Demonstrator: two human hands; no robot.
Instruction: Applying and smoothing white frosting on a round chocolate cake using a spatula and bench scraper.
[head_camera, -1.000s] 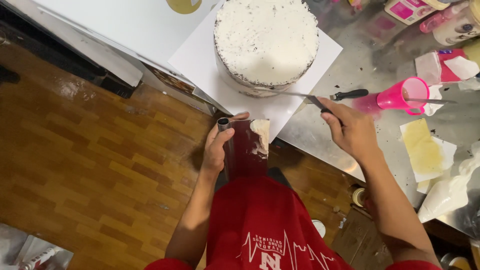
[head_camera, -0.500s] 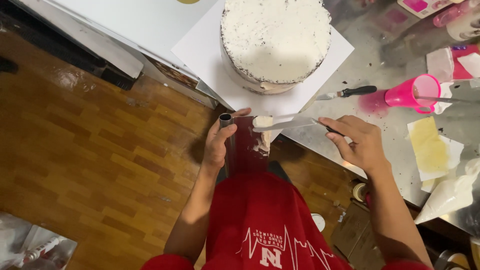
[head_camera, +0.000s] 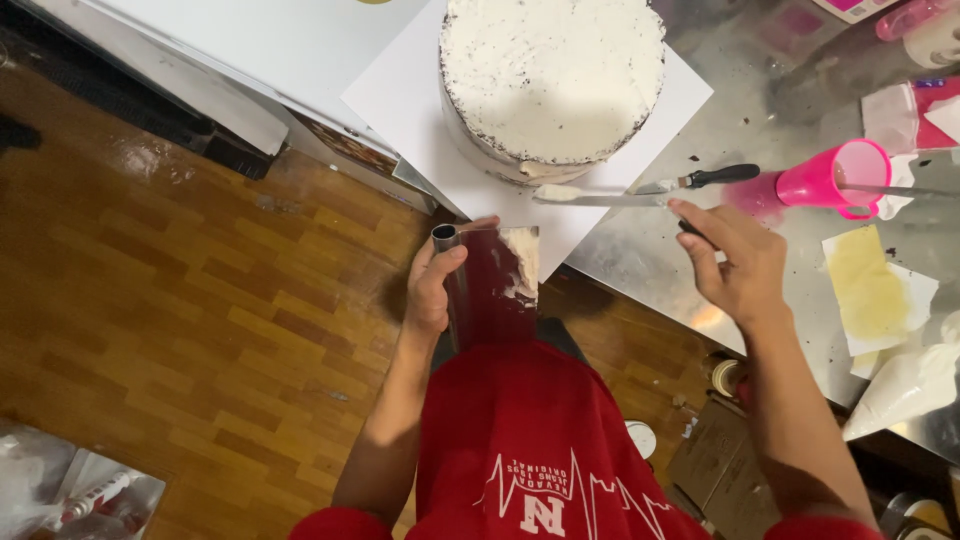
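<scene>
A pink-and-white packet (head_camera: 850, 8), perhaps a box, sits at the table's top-right edge.

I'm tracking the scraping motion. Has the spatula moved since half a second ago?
Yes. The spatula has gone from the scraper up to the cake, its blade tip now by the cake's base.
</scene>
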